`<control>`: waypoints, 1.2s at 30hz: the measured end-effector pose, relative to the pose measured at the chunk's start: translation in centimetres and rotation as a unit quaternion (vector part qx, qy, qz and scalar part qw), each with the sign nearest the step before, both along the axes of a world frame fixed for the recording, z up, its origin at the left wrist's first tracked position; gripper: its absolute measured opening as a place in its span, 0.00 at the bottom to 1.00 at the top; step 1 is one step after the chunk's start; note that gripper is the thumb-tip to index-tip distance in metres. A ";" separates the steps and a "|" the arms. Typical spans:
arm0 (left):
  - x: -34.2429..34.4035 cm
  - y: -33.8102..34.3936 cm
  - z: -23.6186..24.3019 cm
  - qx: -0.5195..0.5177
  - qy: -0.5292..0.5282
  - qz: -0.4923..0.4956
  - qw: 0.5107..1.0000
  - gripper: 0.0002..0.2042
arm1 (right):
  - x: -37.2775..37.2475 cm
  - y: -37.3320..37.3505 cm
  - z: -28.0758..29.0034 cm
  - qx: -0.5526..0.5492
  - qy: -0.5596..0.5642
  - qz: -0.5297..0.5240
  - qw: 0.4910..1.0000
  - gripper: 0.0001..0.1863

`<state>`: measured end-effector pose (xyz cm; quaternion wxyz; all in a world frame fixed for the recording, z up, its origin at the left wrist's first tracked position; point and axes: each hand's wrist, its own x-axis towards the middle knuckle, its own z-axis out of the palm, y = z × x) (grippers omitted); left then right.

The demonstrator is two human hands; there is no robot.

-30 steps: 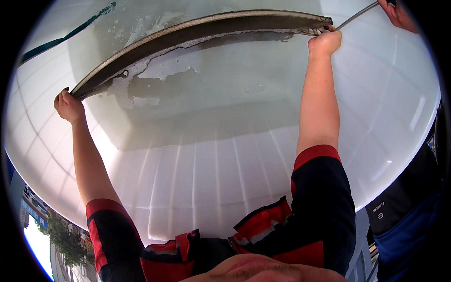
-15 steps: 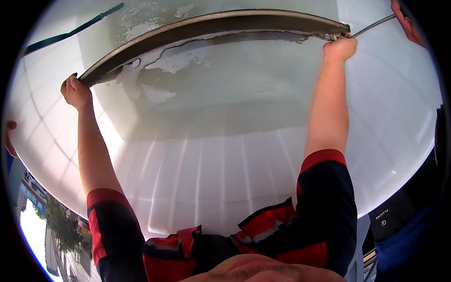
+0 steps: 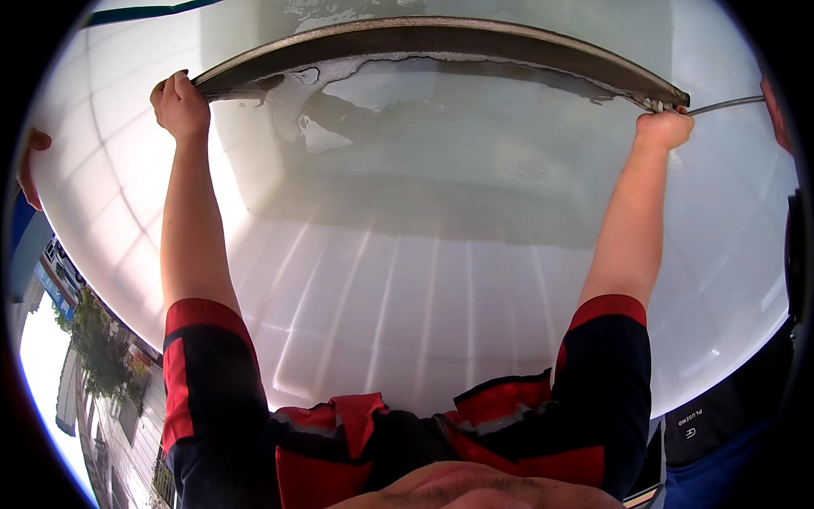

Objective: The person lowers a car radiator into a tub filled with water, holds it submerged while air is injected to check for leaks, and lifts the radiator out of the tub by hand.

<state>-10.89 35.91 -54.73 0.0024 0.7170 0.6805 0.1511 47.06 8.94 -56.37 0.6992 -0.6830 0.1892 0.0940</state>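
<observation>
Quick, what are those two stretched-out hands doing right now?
Left hand: closed, holding the left end of the long dark panel.
Right hand: closed, holding the right end of the same panel.

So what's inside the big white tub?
Pale water, with whitish patches on it, plus a long dark strip held near its ends by the left hand and right hand. The strip hides whatever is directly behind it.

The hands (image 3: pixel 181 106) (image 3: pixel 666 129) grip opposite ends of a long dark strip (image 3: pixel 441 38) over a white tub (image 3: pixel 721 204) holding liquid (image 3: pixel 475 161).
</observation>
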 end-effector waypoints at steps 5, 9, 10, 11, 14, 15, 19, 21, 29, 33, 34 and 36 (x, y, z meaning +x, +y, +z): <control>-2.4 -1.0 -0.3 -0.051 0.004 -0.005 0.999 0.23 | 2.4 -4.7 -5.8 -0.151 -0.077 0.107 0.980 0.11; -4.1 -2.8 -2.0 -0.085 0.071 0.004 0.994 0.24 | 1.7 -5.9 -7.1 -0.059 -0.007 0.112 0.992 0.11; -4.2 -2.6 -2.3 -0.094 0.057 -0.005 0.994 0.24 | 1.9 -5.9 -7.0 -0.048 0.005 0.115 0.992 0.11; -4.2 -2.4 -2.5 -0.103 0.043 -0.013 0.994 0.25 | 2.2 -5.9 -6.9 -0.041 0.014 0.118 0.992 0.11; -4.4 -1.5 -2.4 -0.138 0.035 -0.030 0.989 0.26 | 2.2 -6.5 -7.4 -0.030 0.037 0.128 0.991 0.11; -4.6 -1.4 -2.3 -0.139 0.036 -0.030 0.989 0.26 | 2.3 -6.7 -7.6 -0.030 0.044 0.131 0.990 0.11; -4.1 -1.6 -2.3 -0.150 0.053 -0.039 0.986 0.26 | 2.6 -8.3 -8.7 -0.028 0.052 0.136 0.989 0.11; -2.4 -1.6 -2.7 -0.155 0.054 -0.050 0.985 0.25 | 4.1 -9.3 -9.3 -0.024 0.045 0.141 0.989 0.11; 3.3 -3.5 -5.2 -0.135 0.081 -0.052 0.986 0.24 | 9.1 -8.8 -11.4 0.030 0.044 0.062 0.997 0.13; 5.9 -4.2 -5.5 -0.135 0.068 -0.054 0.987 0.24 | 10.8 -9.0 -9.9 0.068 0.040 0.017 0.997 0.13; 6.4 -4.3 -5.6 -0.134 0.063 -0.053 0.988 0.25 | 11.5 -9.2 -9.7 0.072 0.037 0.010 0.997 0.13; 7.3 -4.4 -5.7 -0.135 0.051 -0.044 0.989 0.25 | 13.0 -9.9 -9.9 0.083 0.032 0.033 0.996 0.13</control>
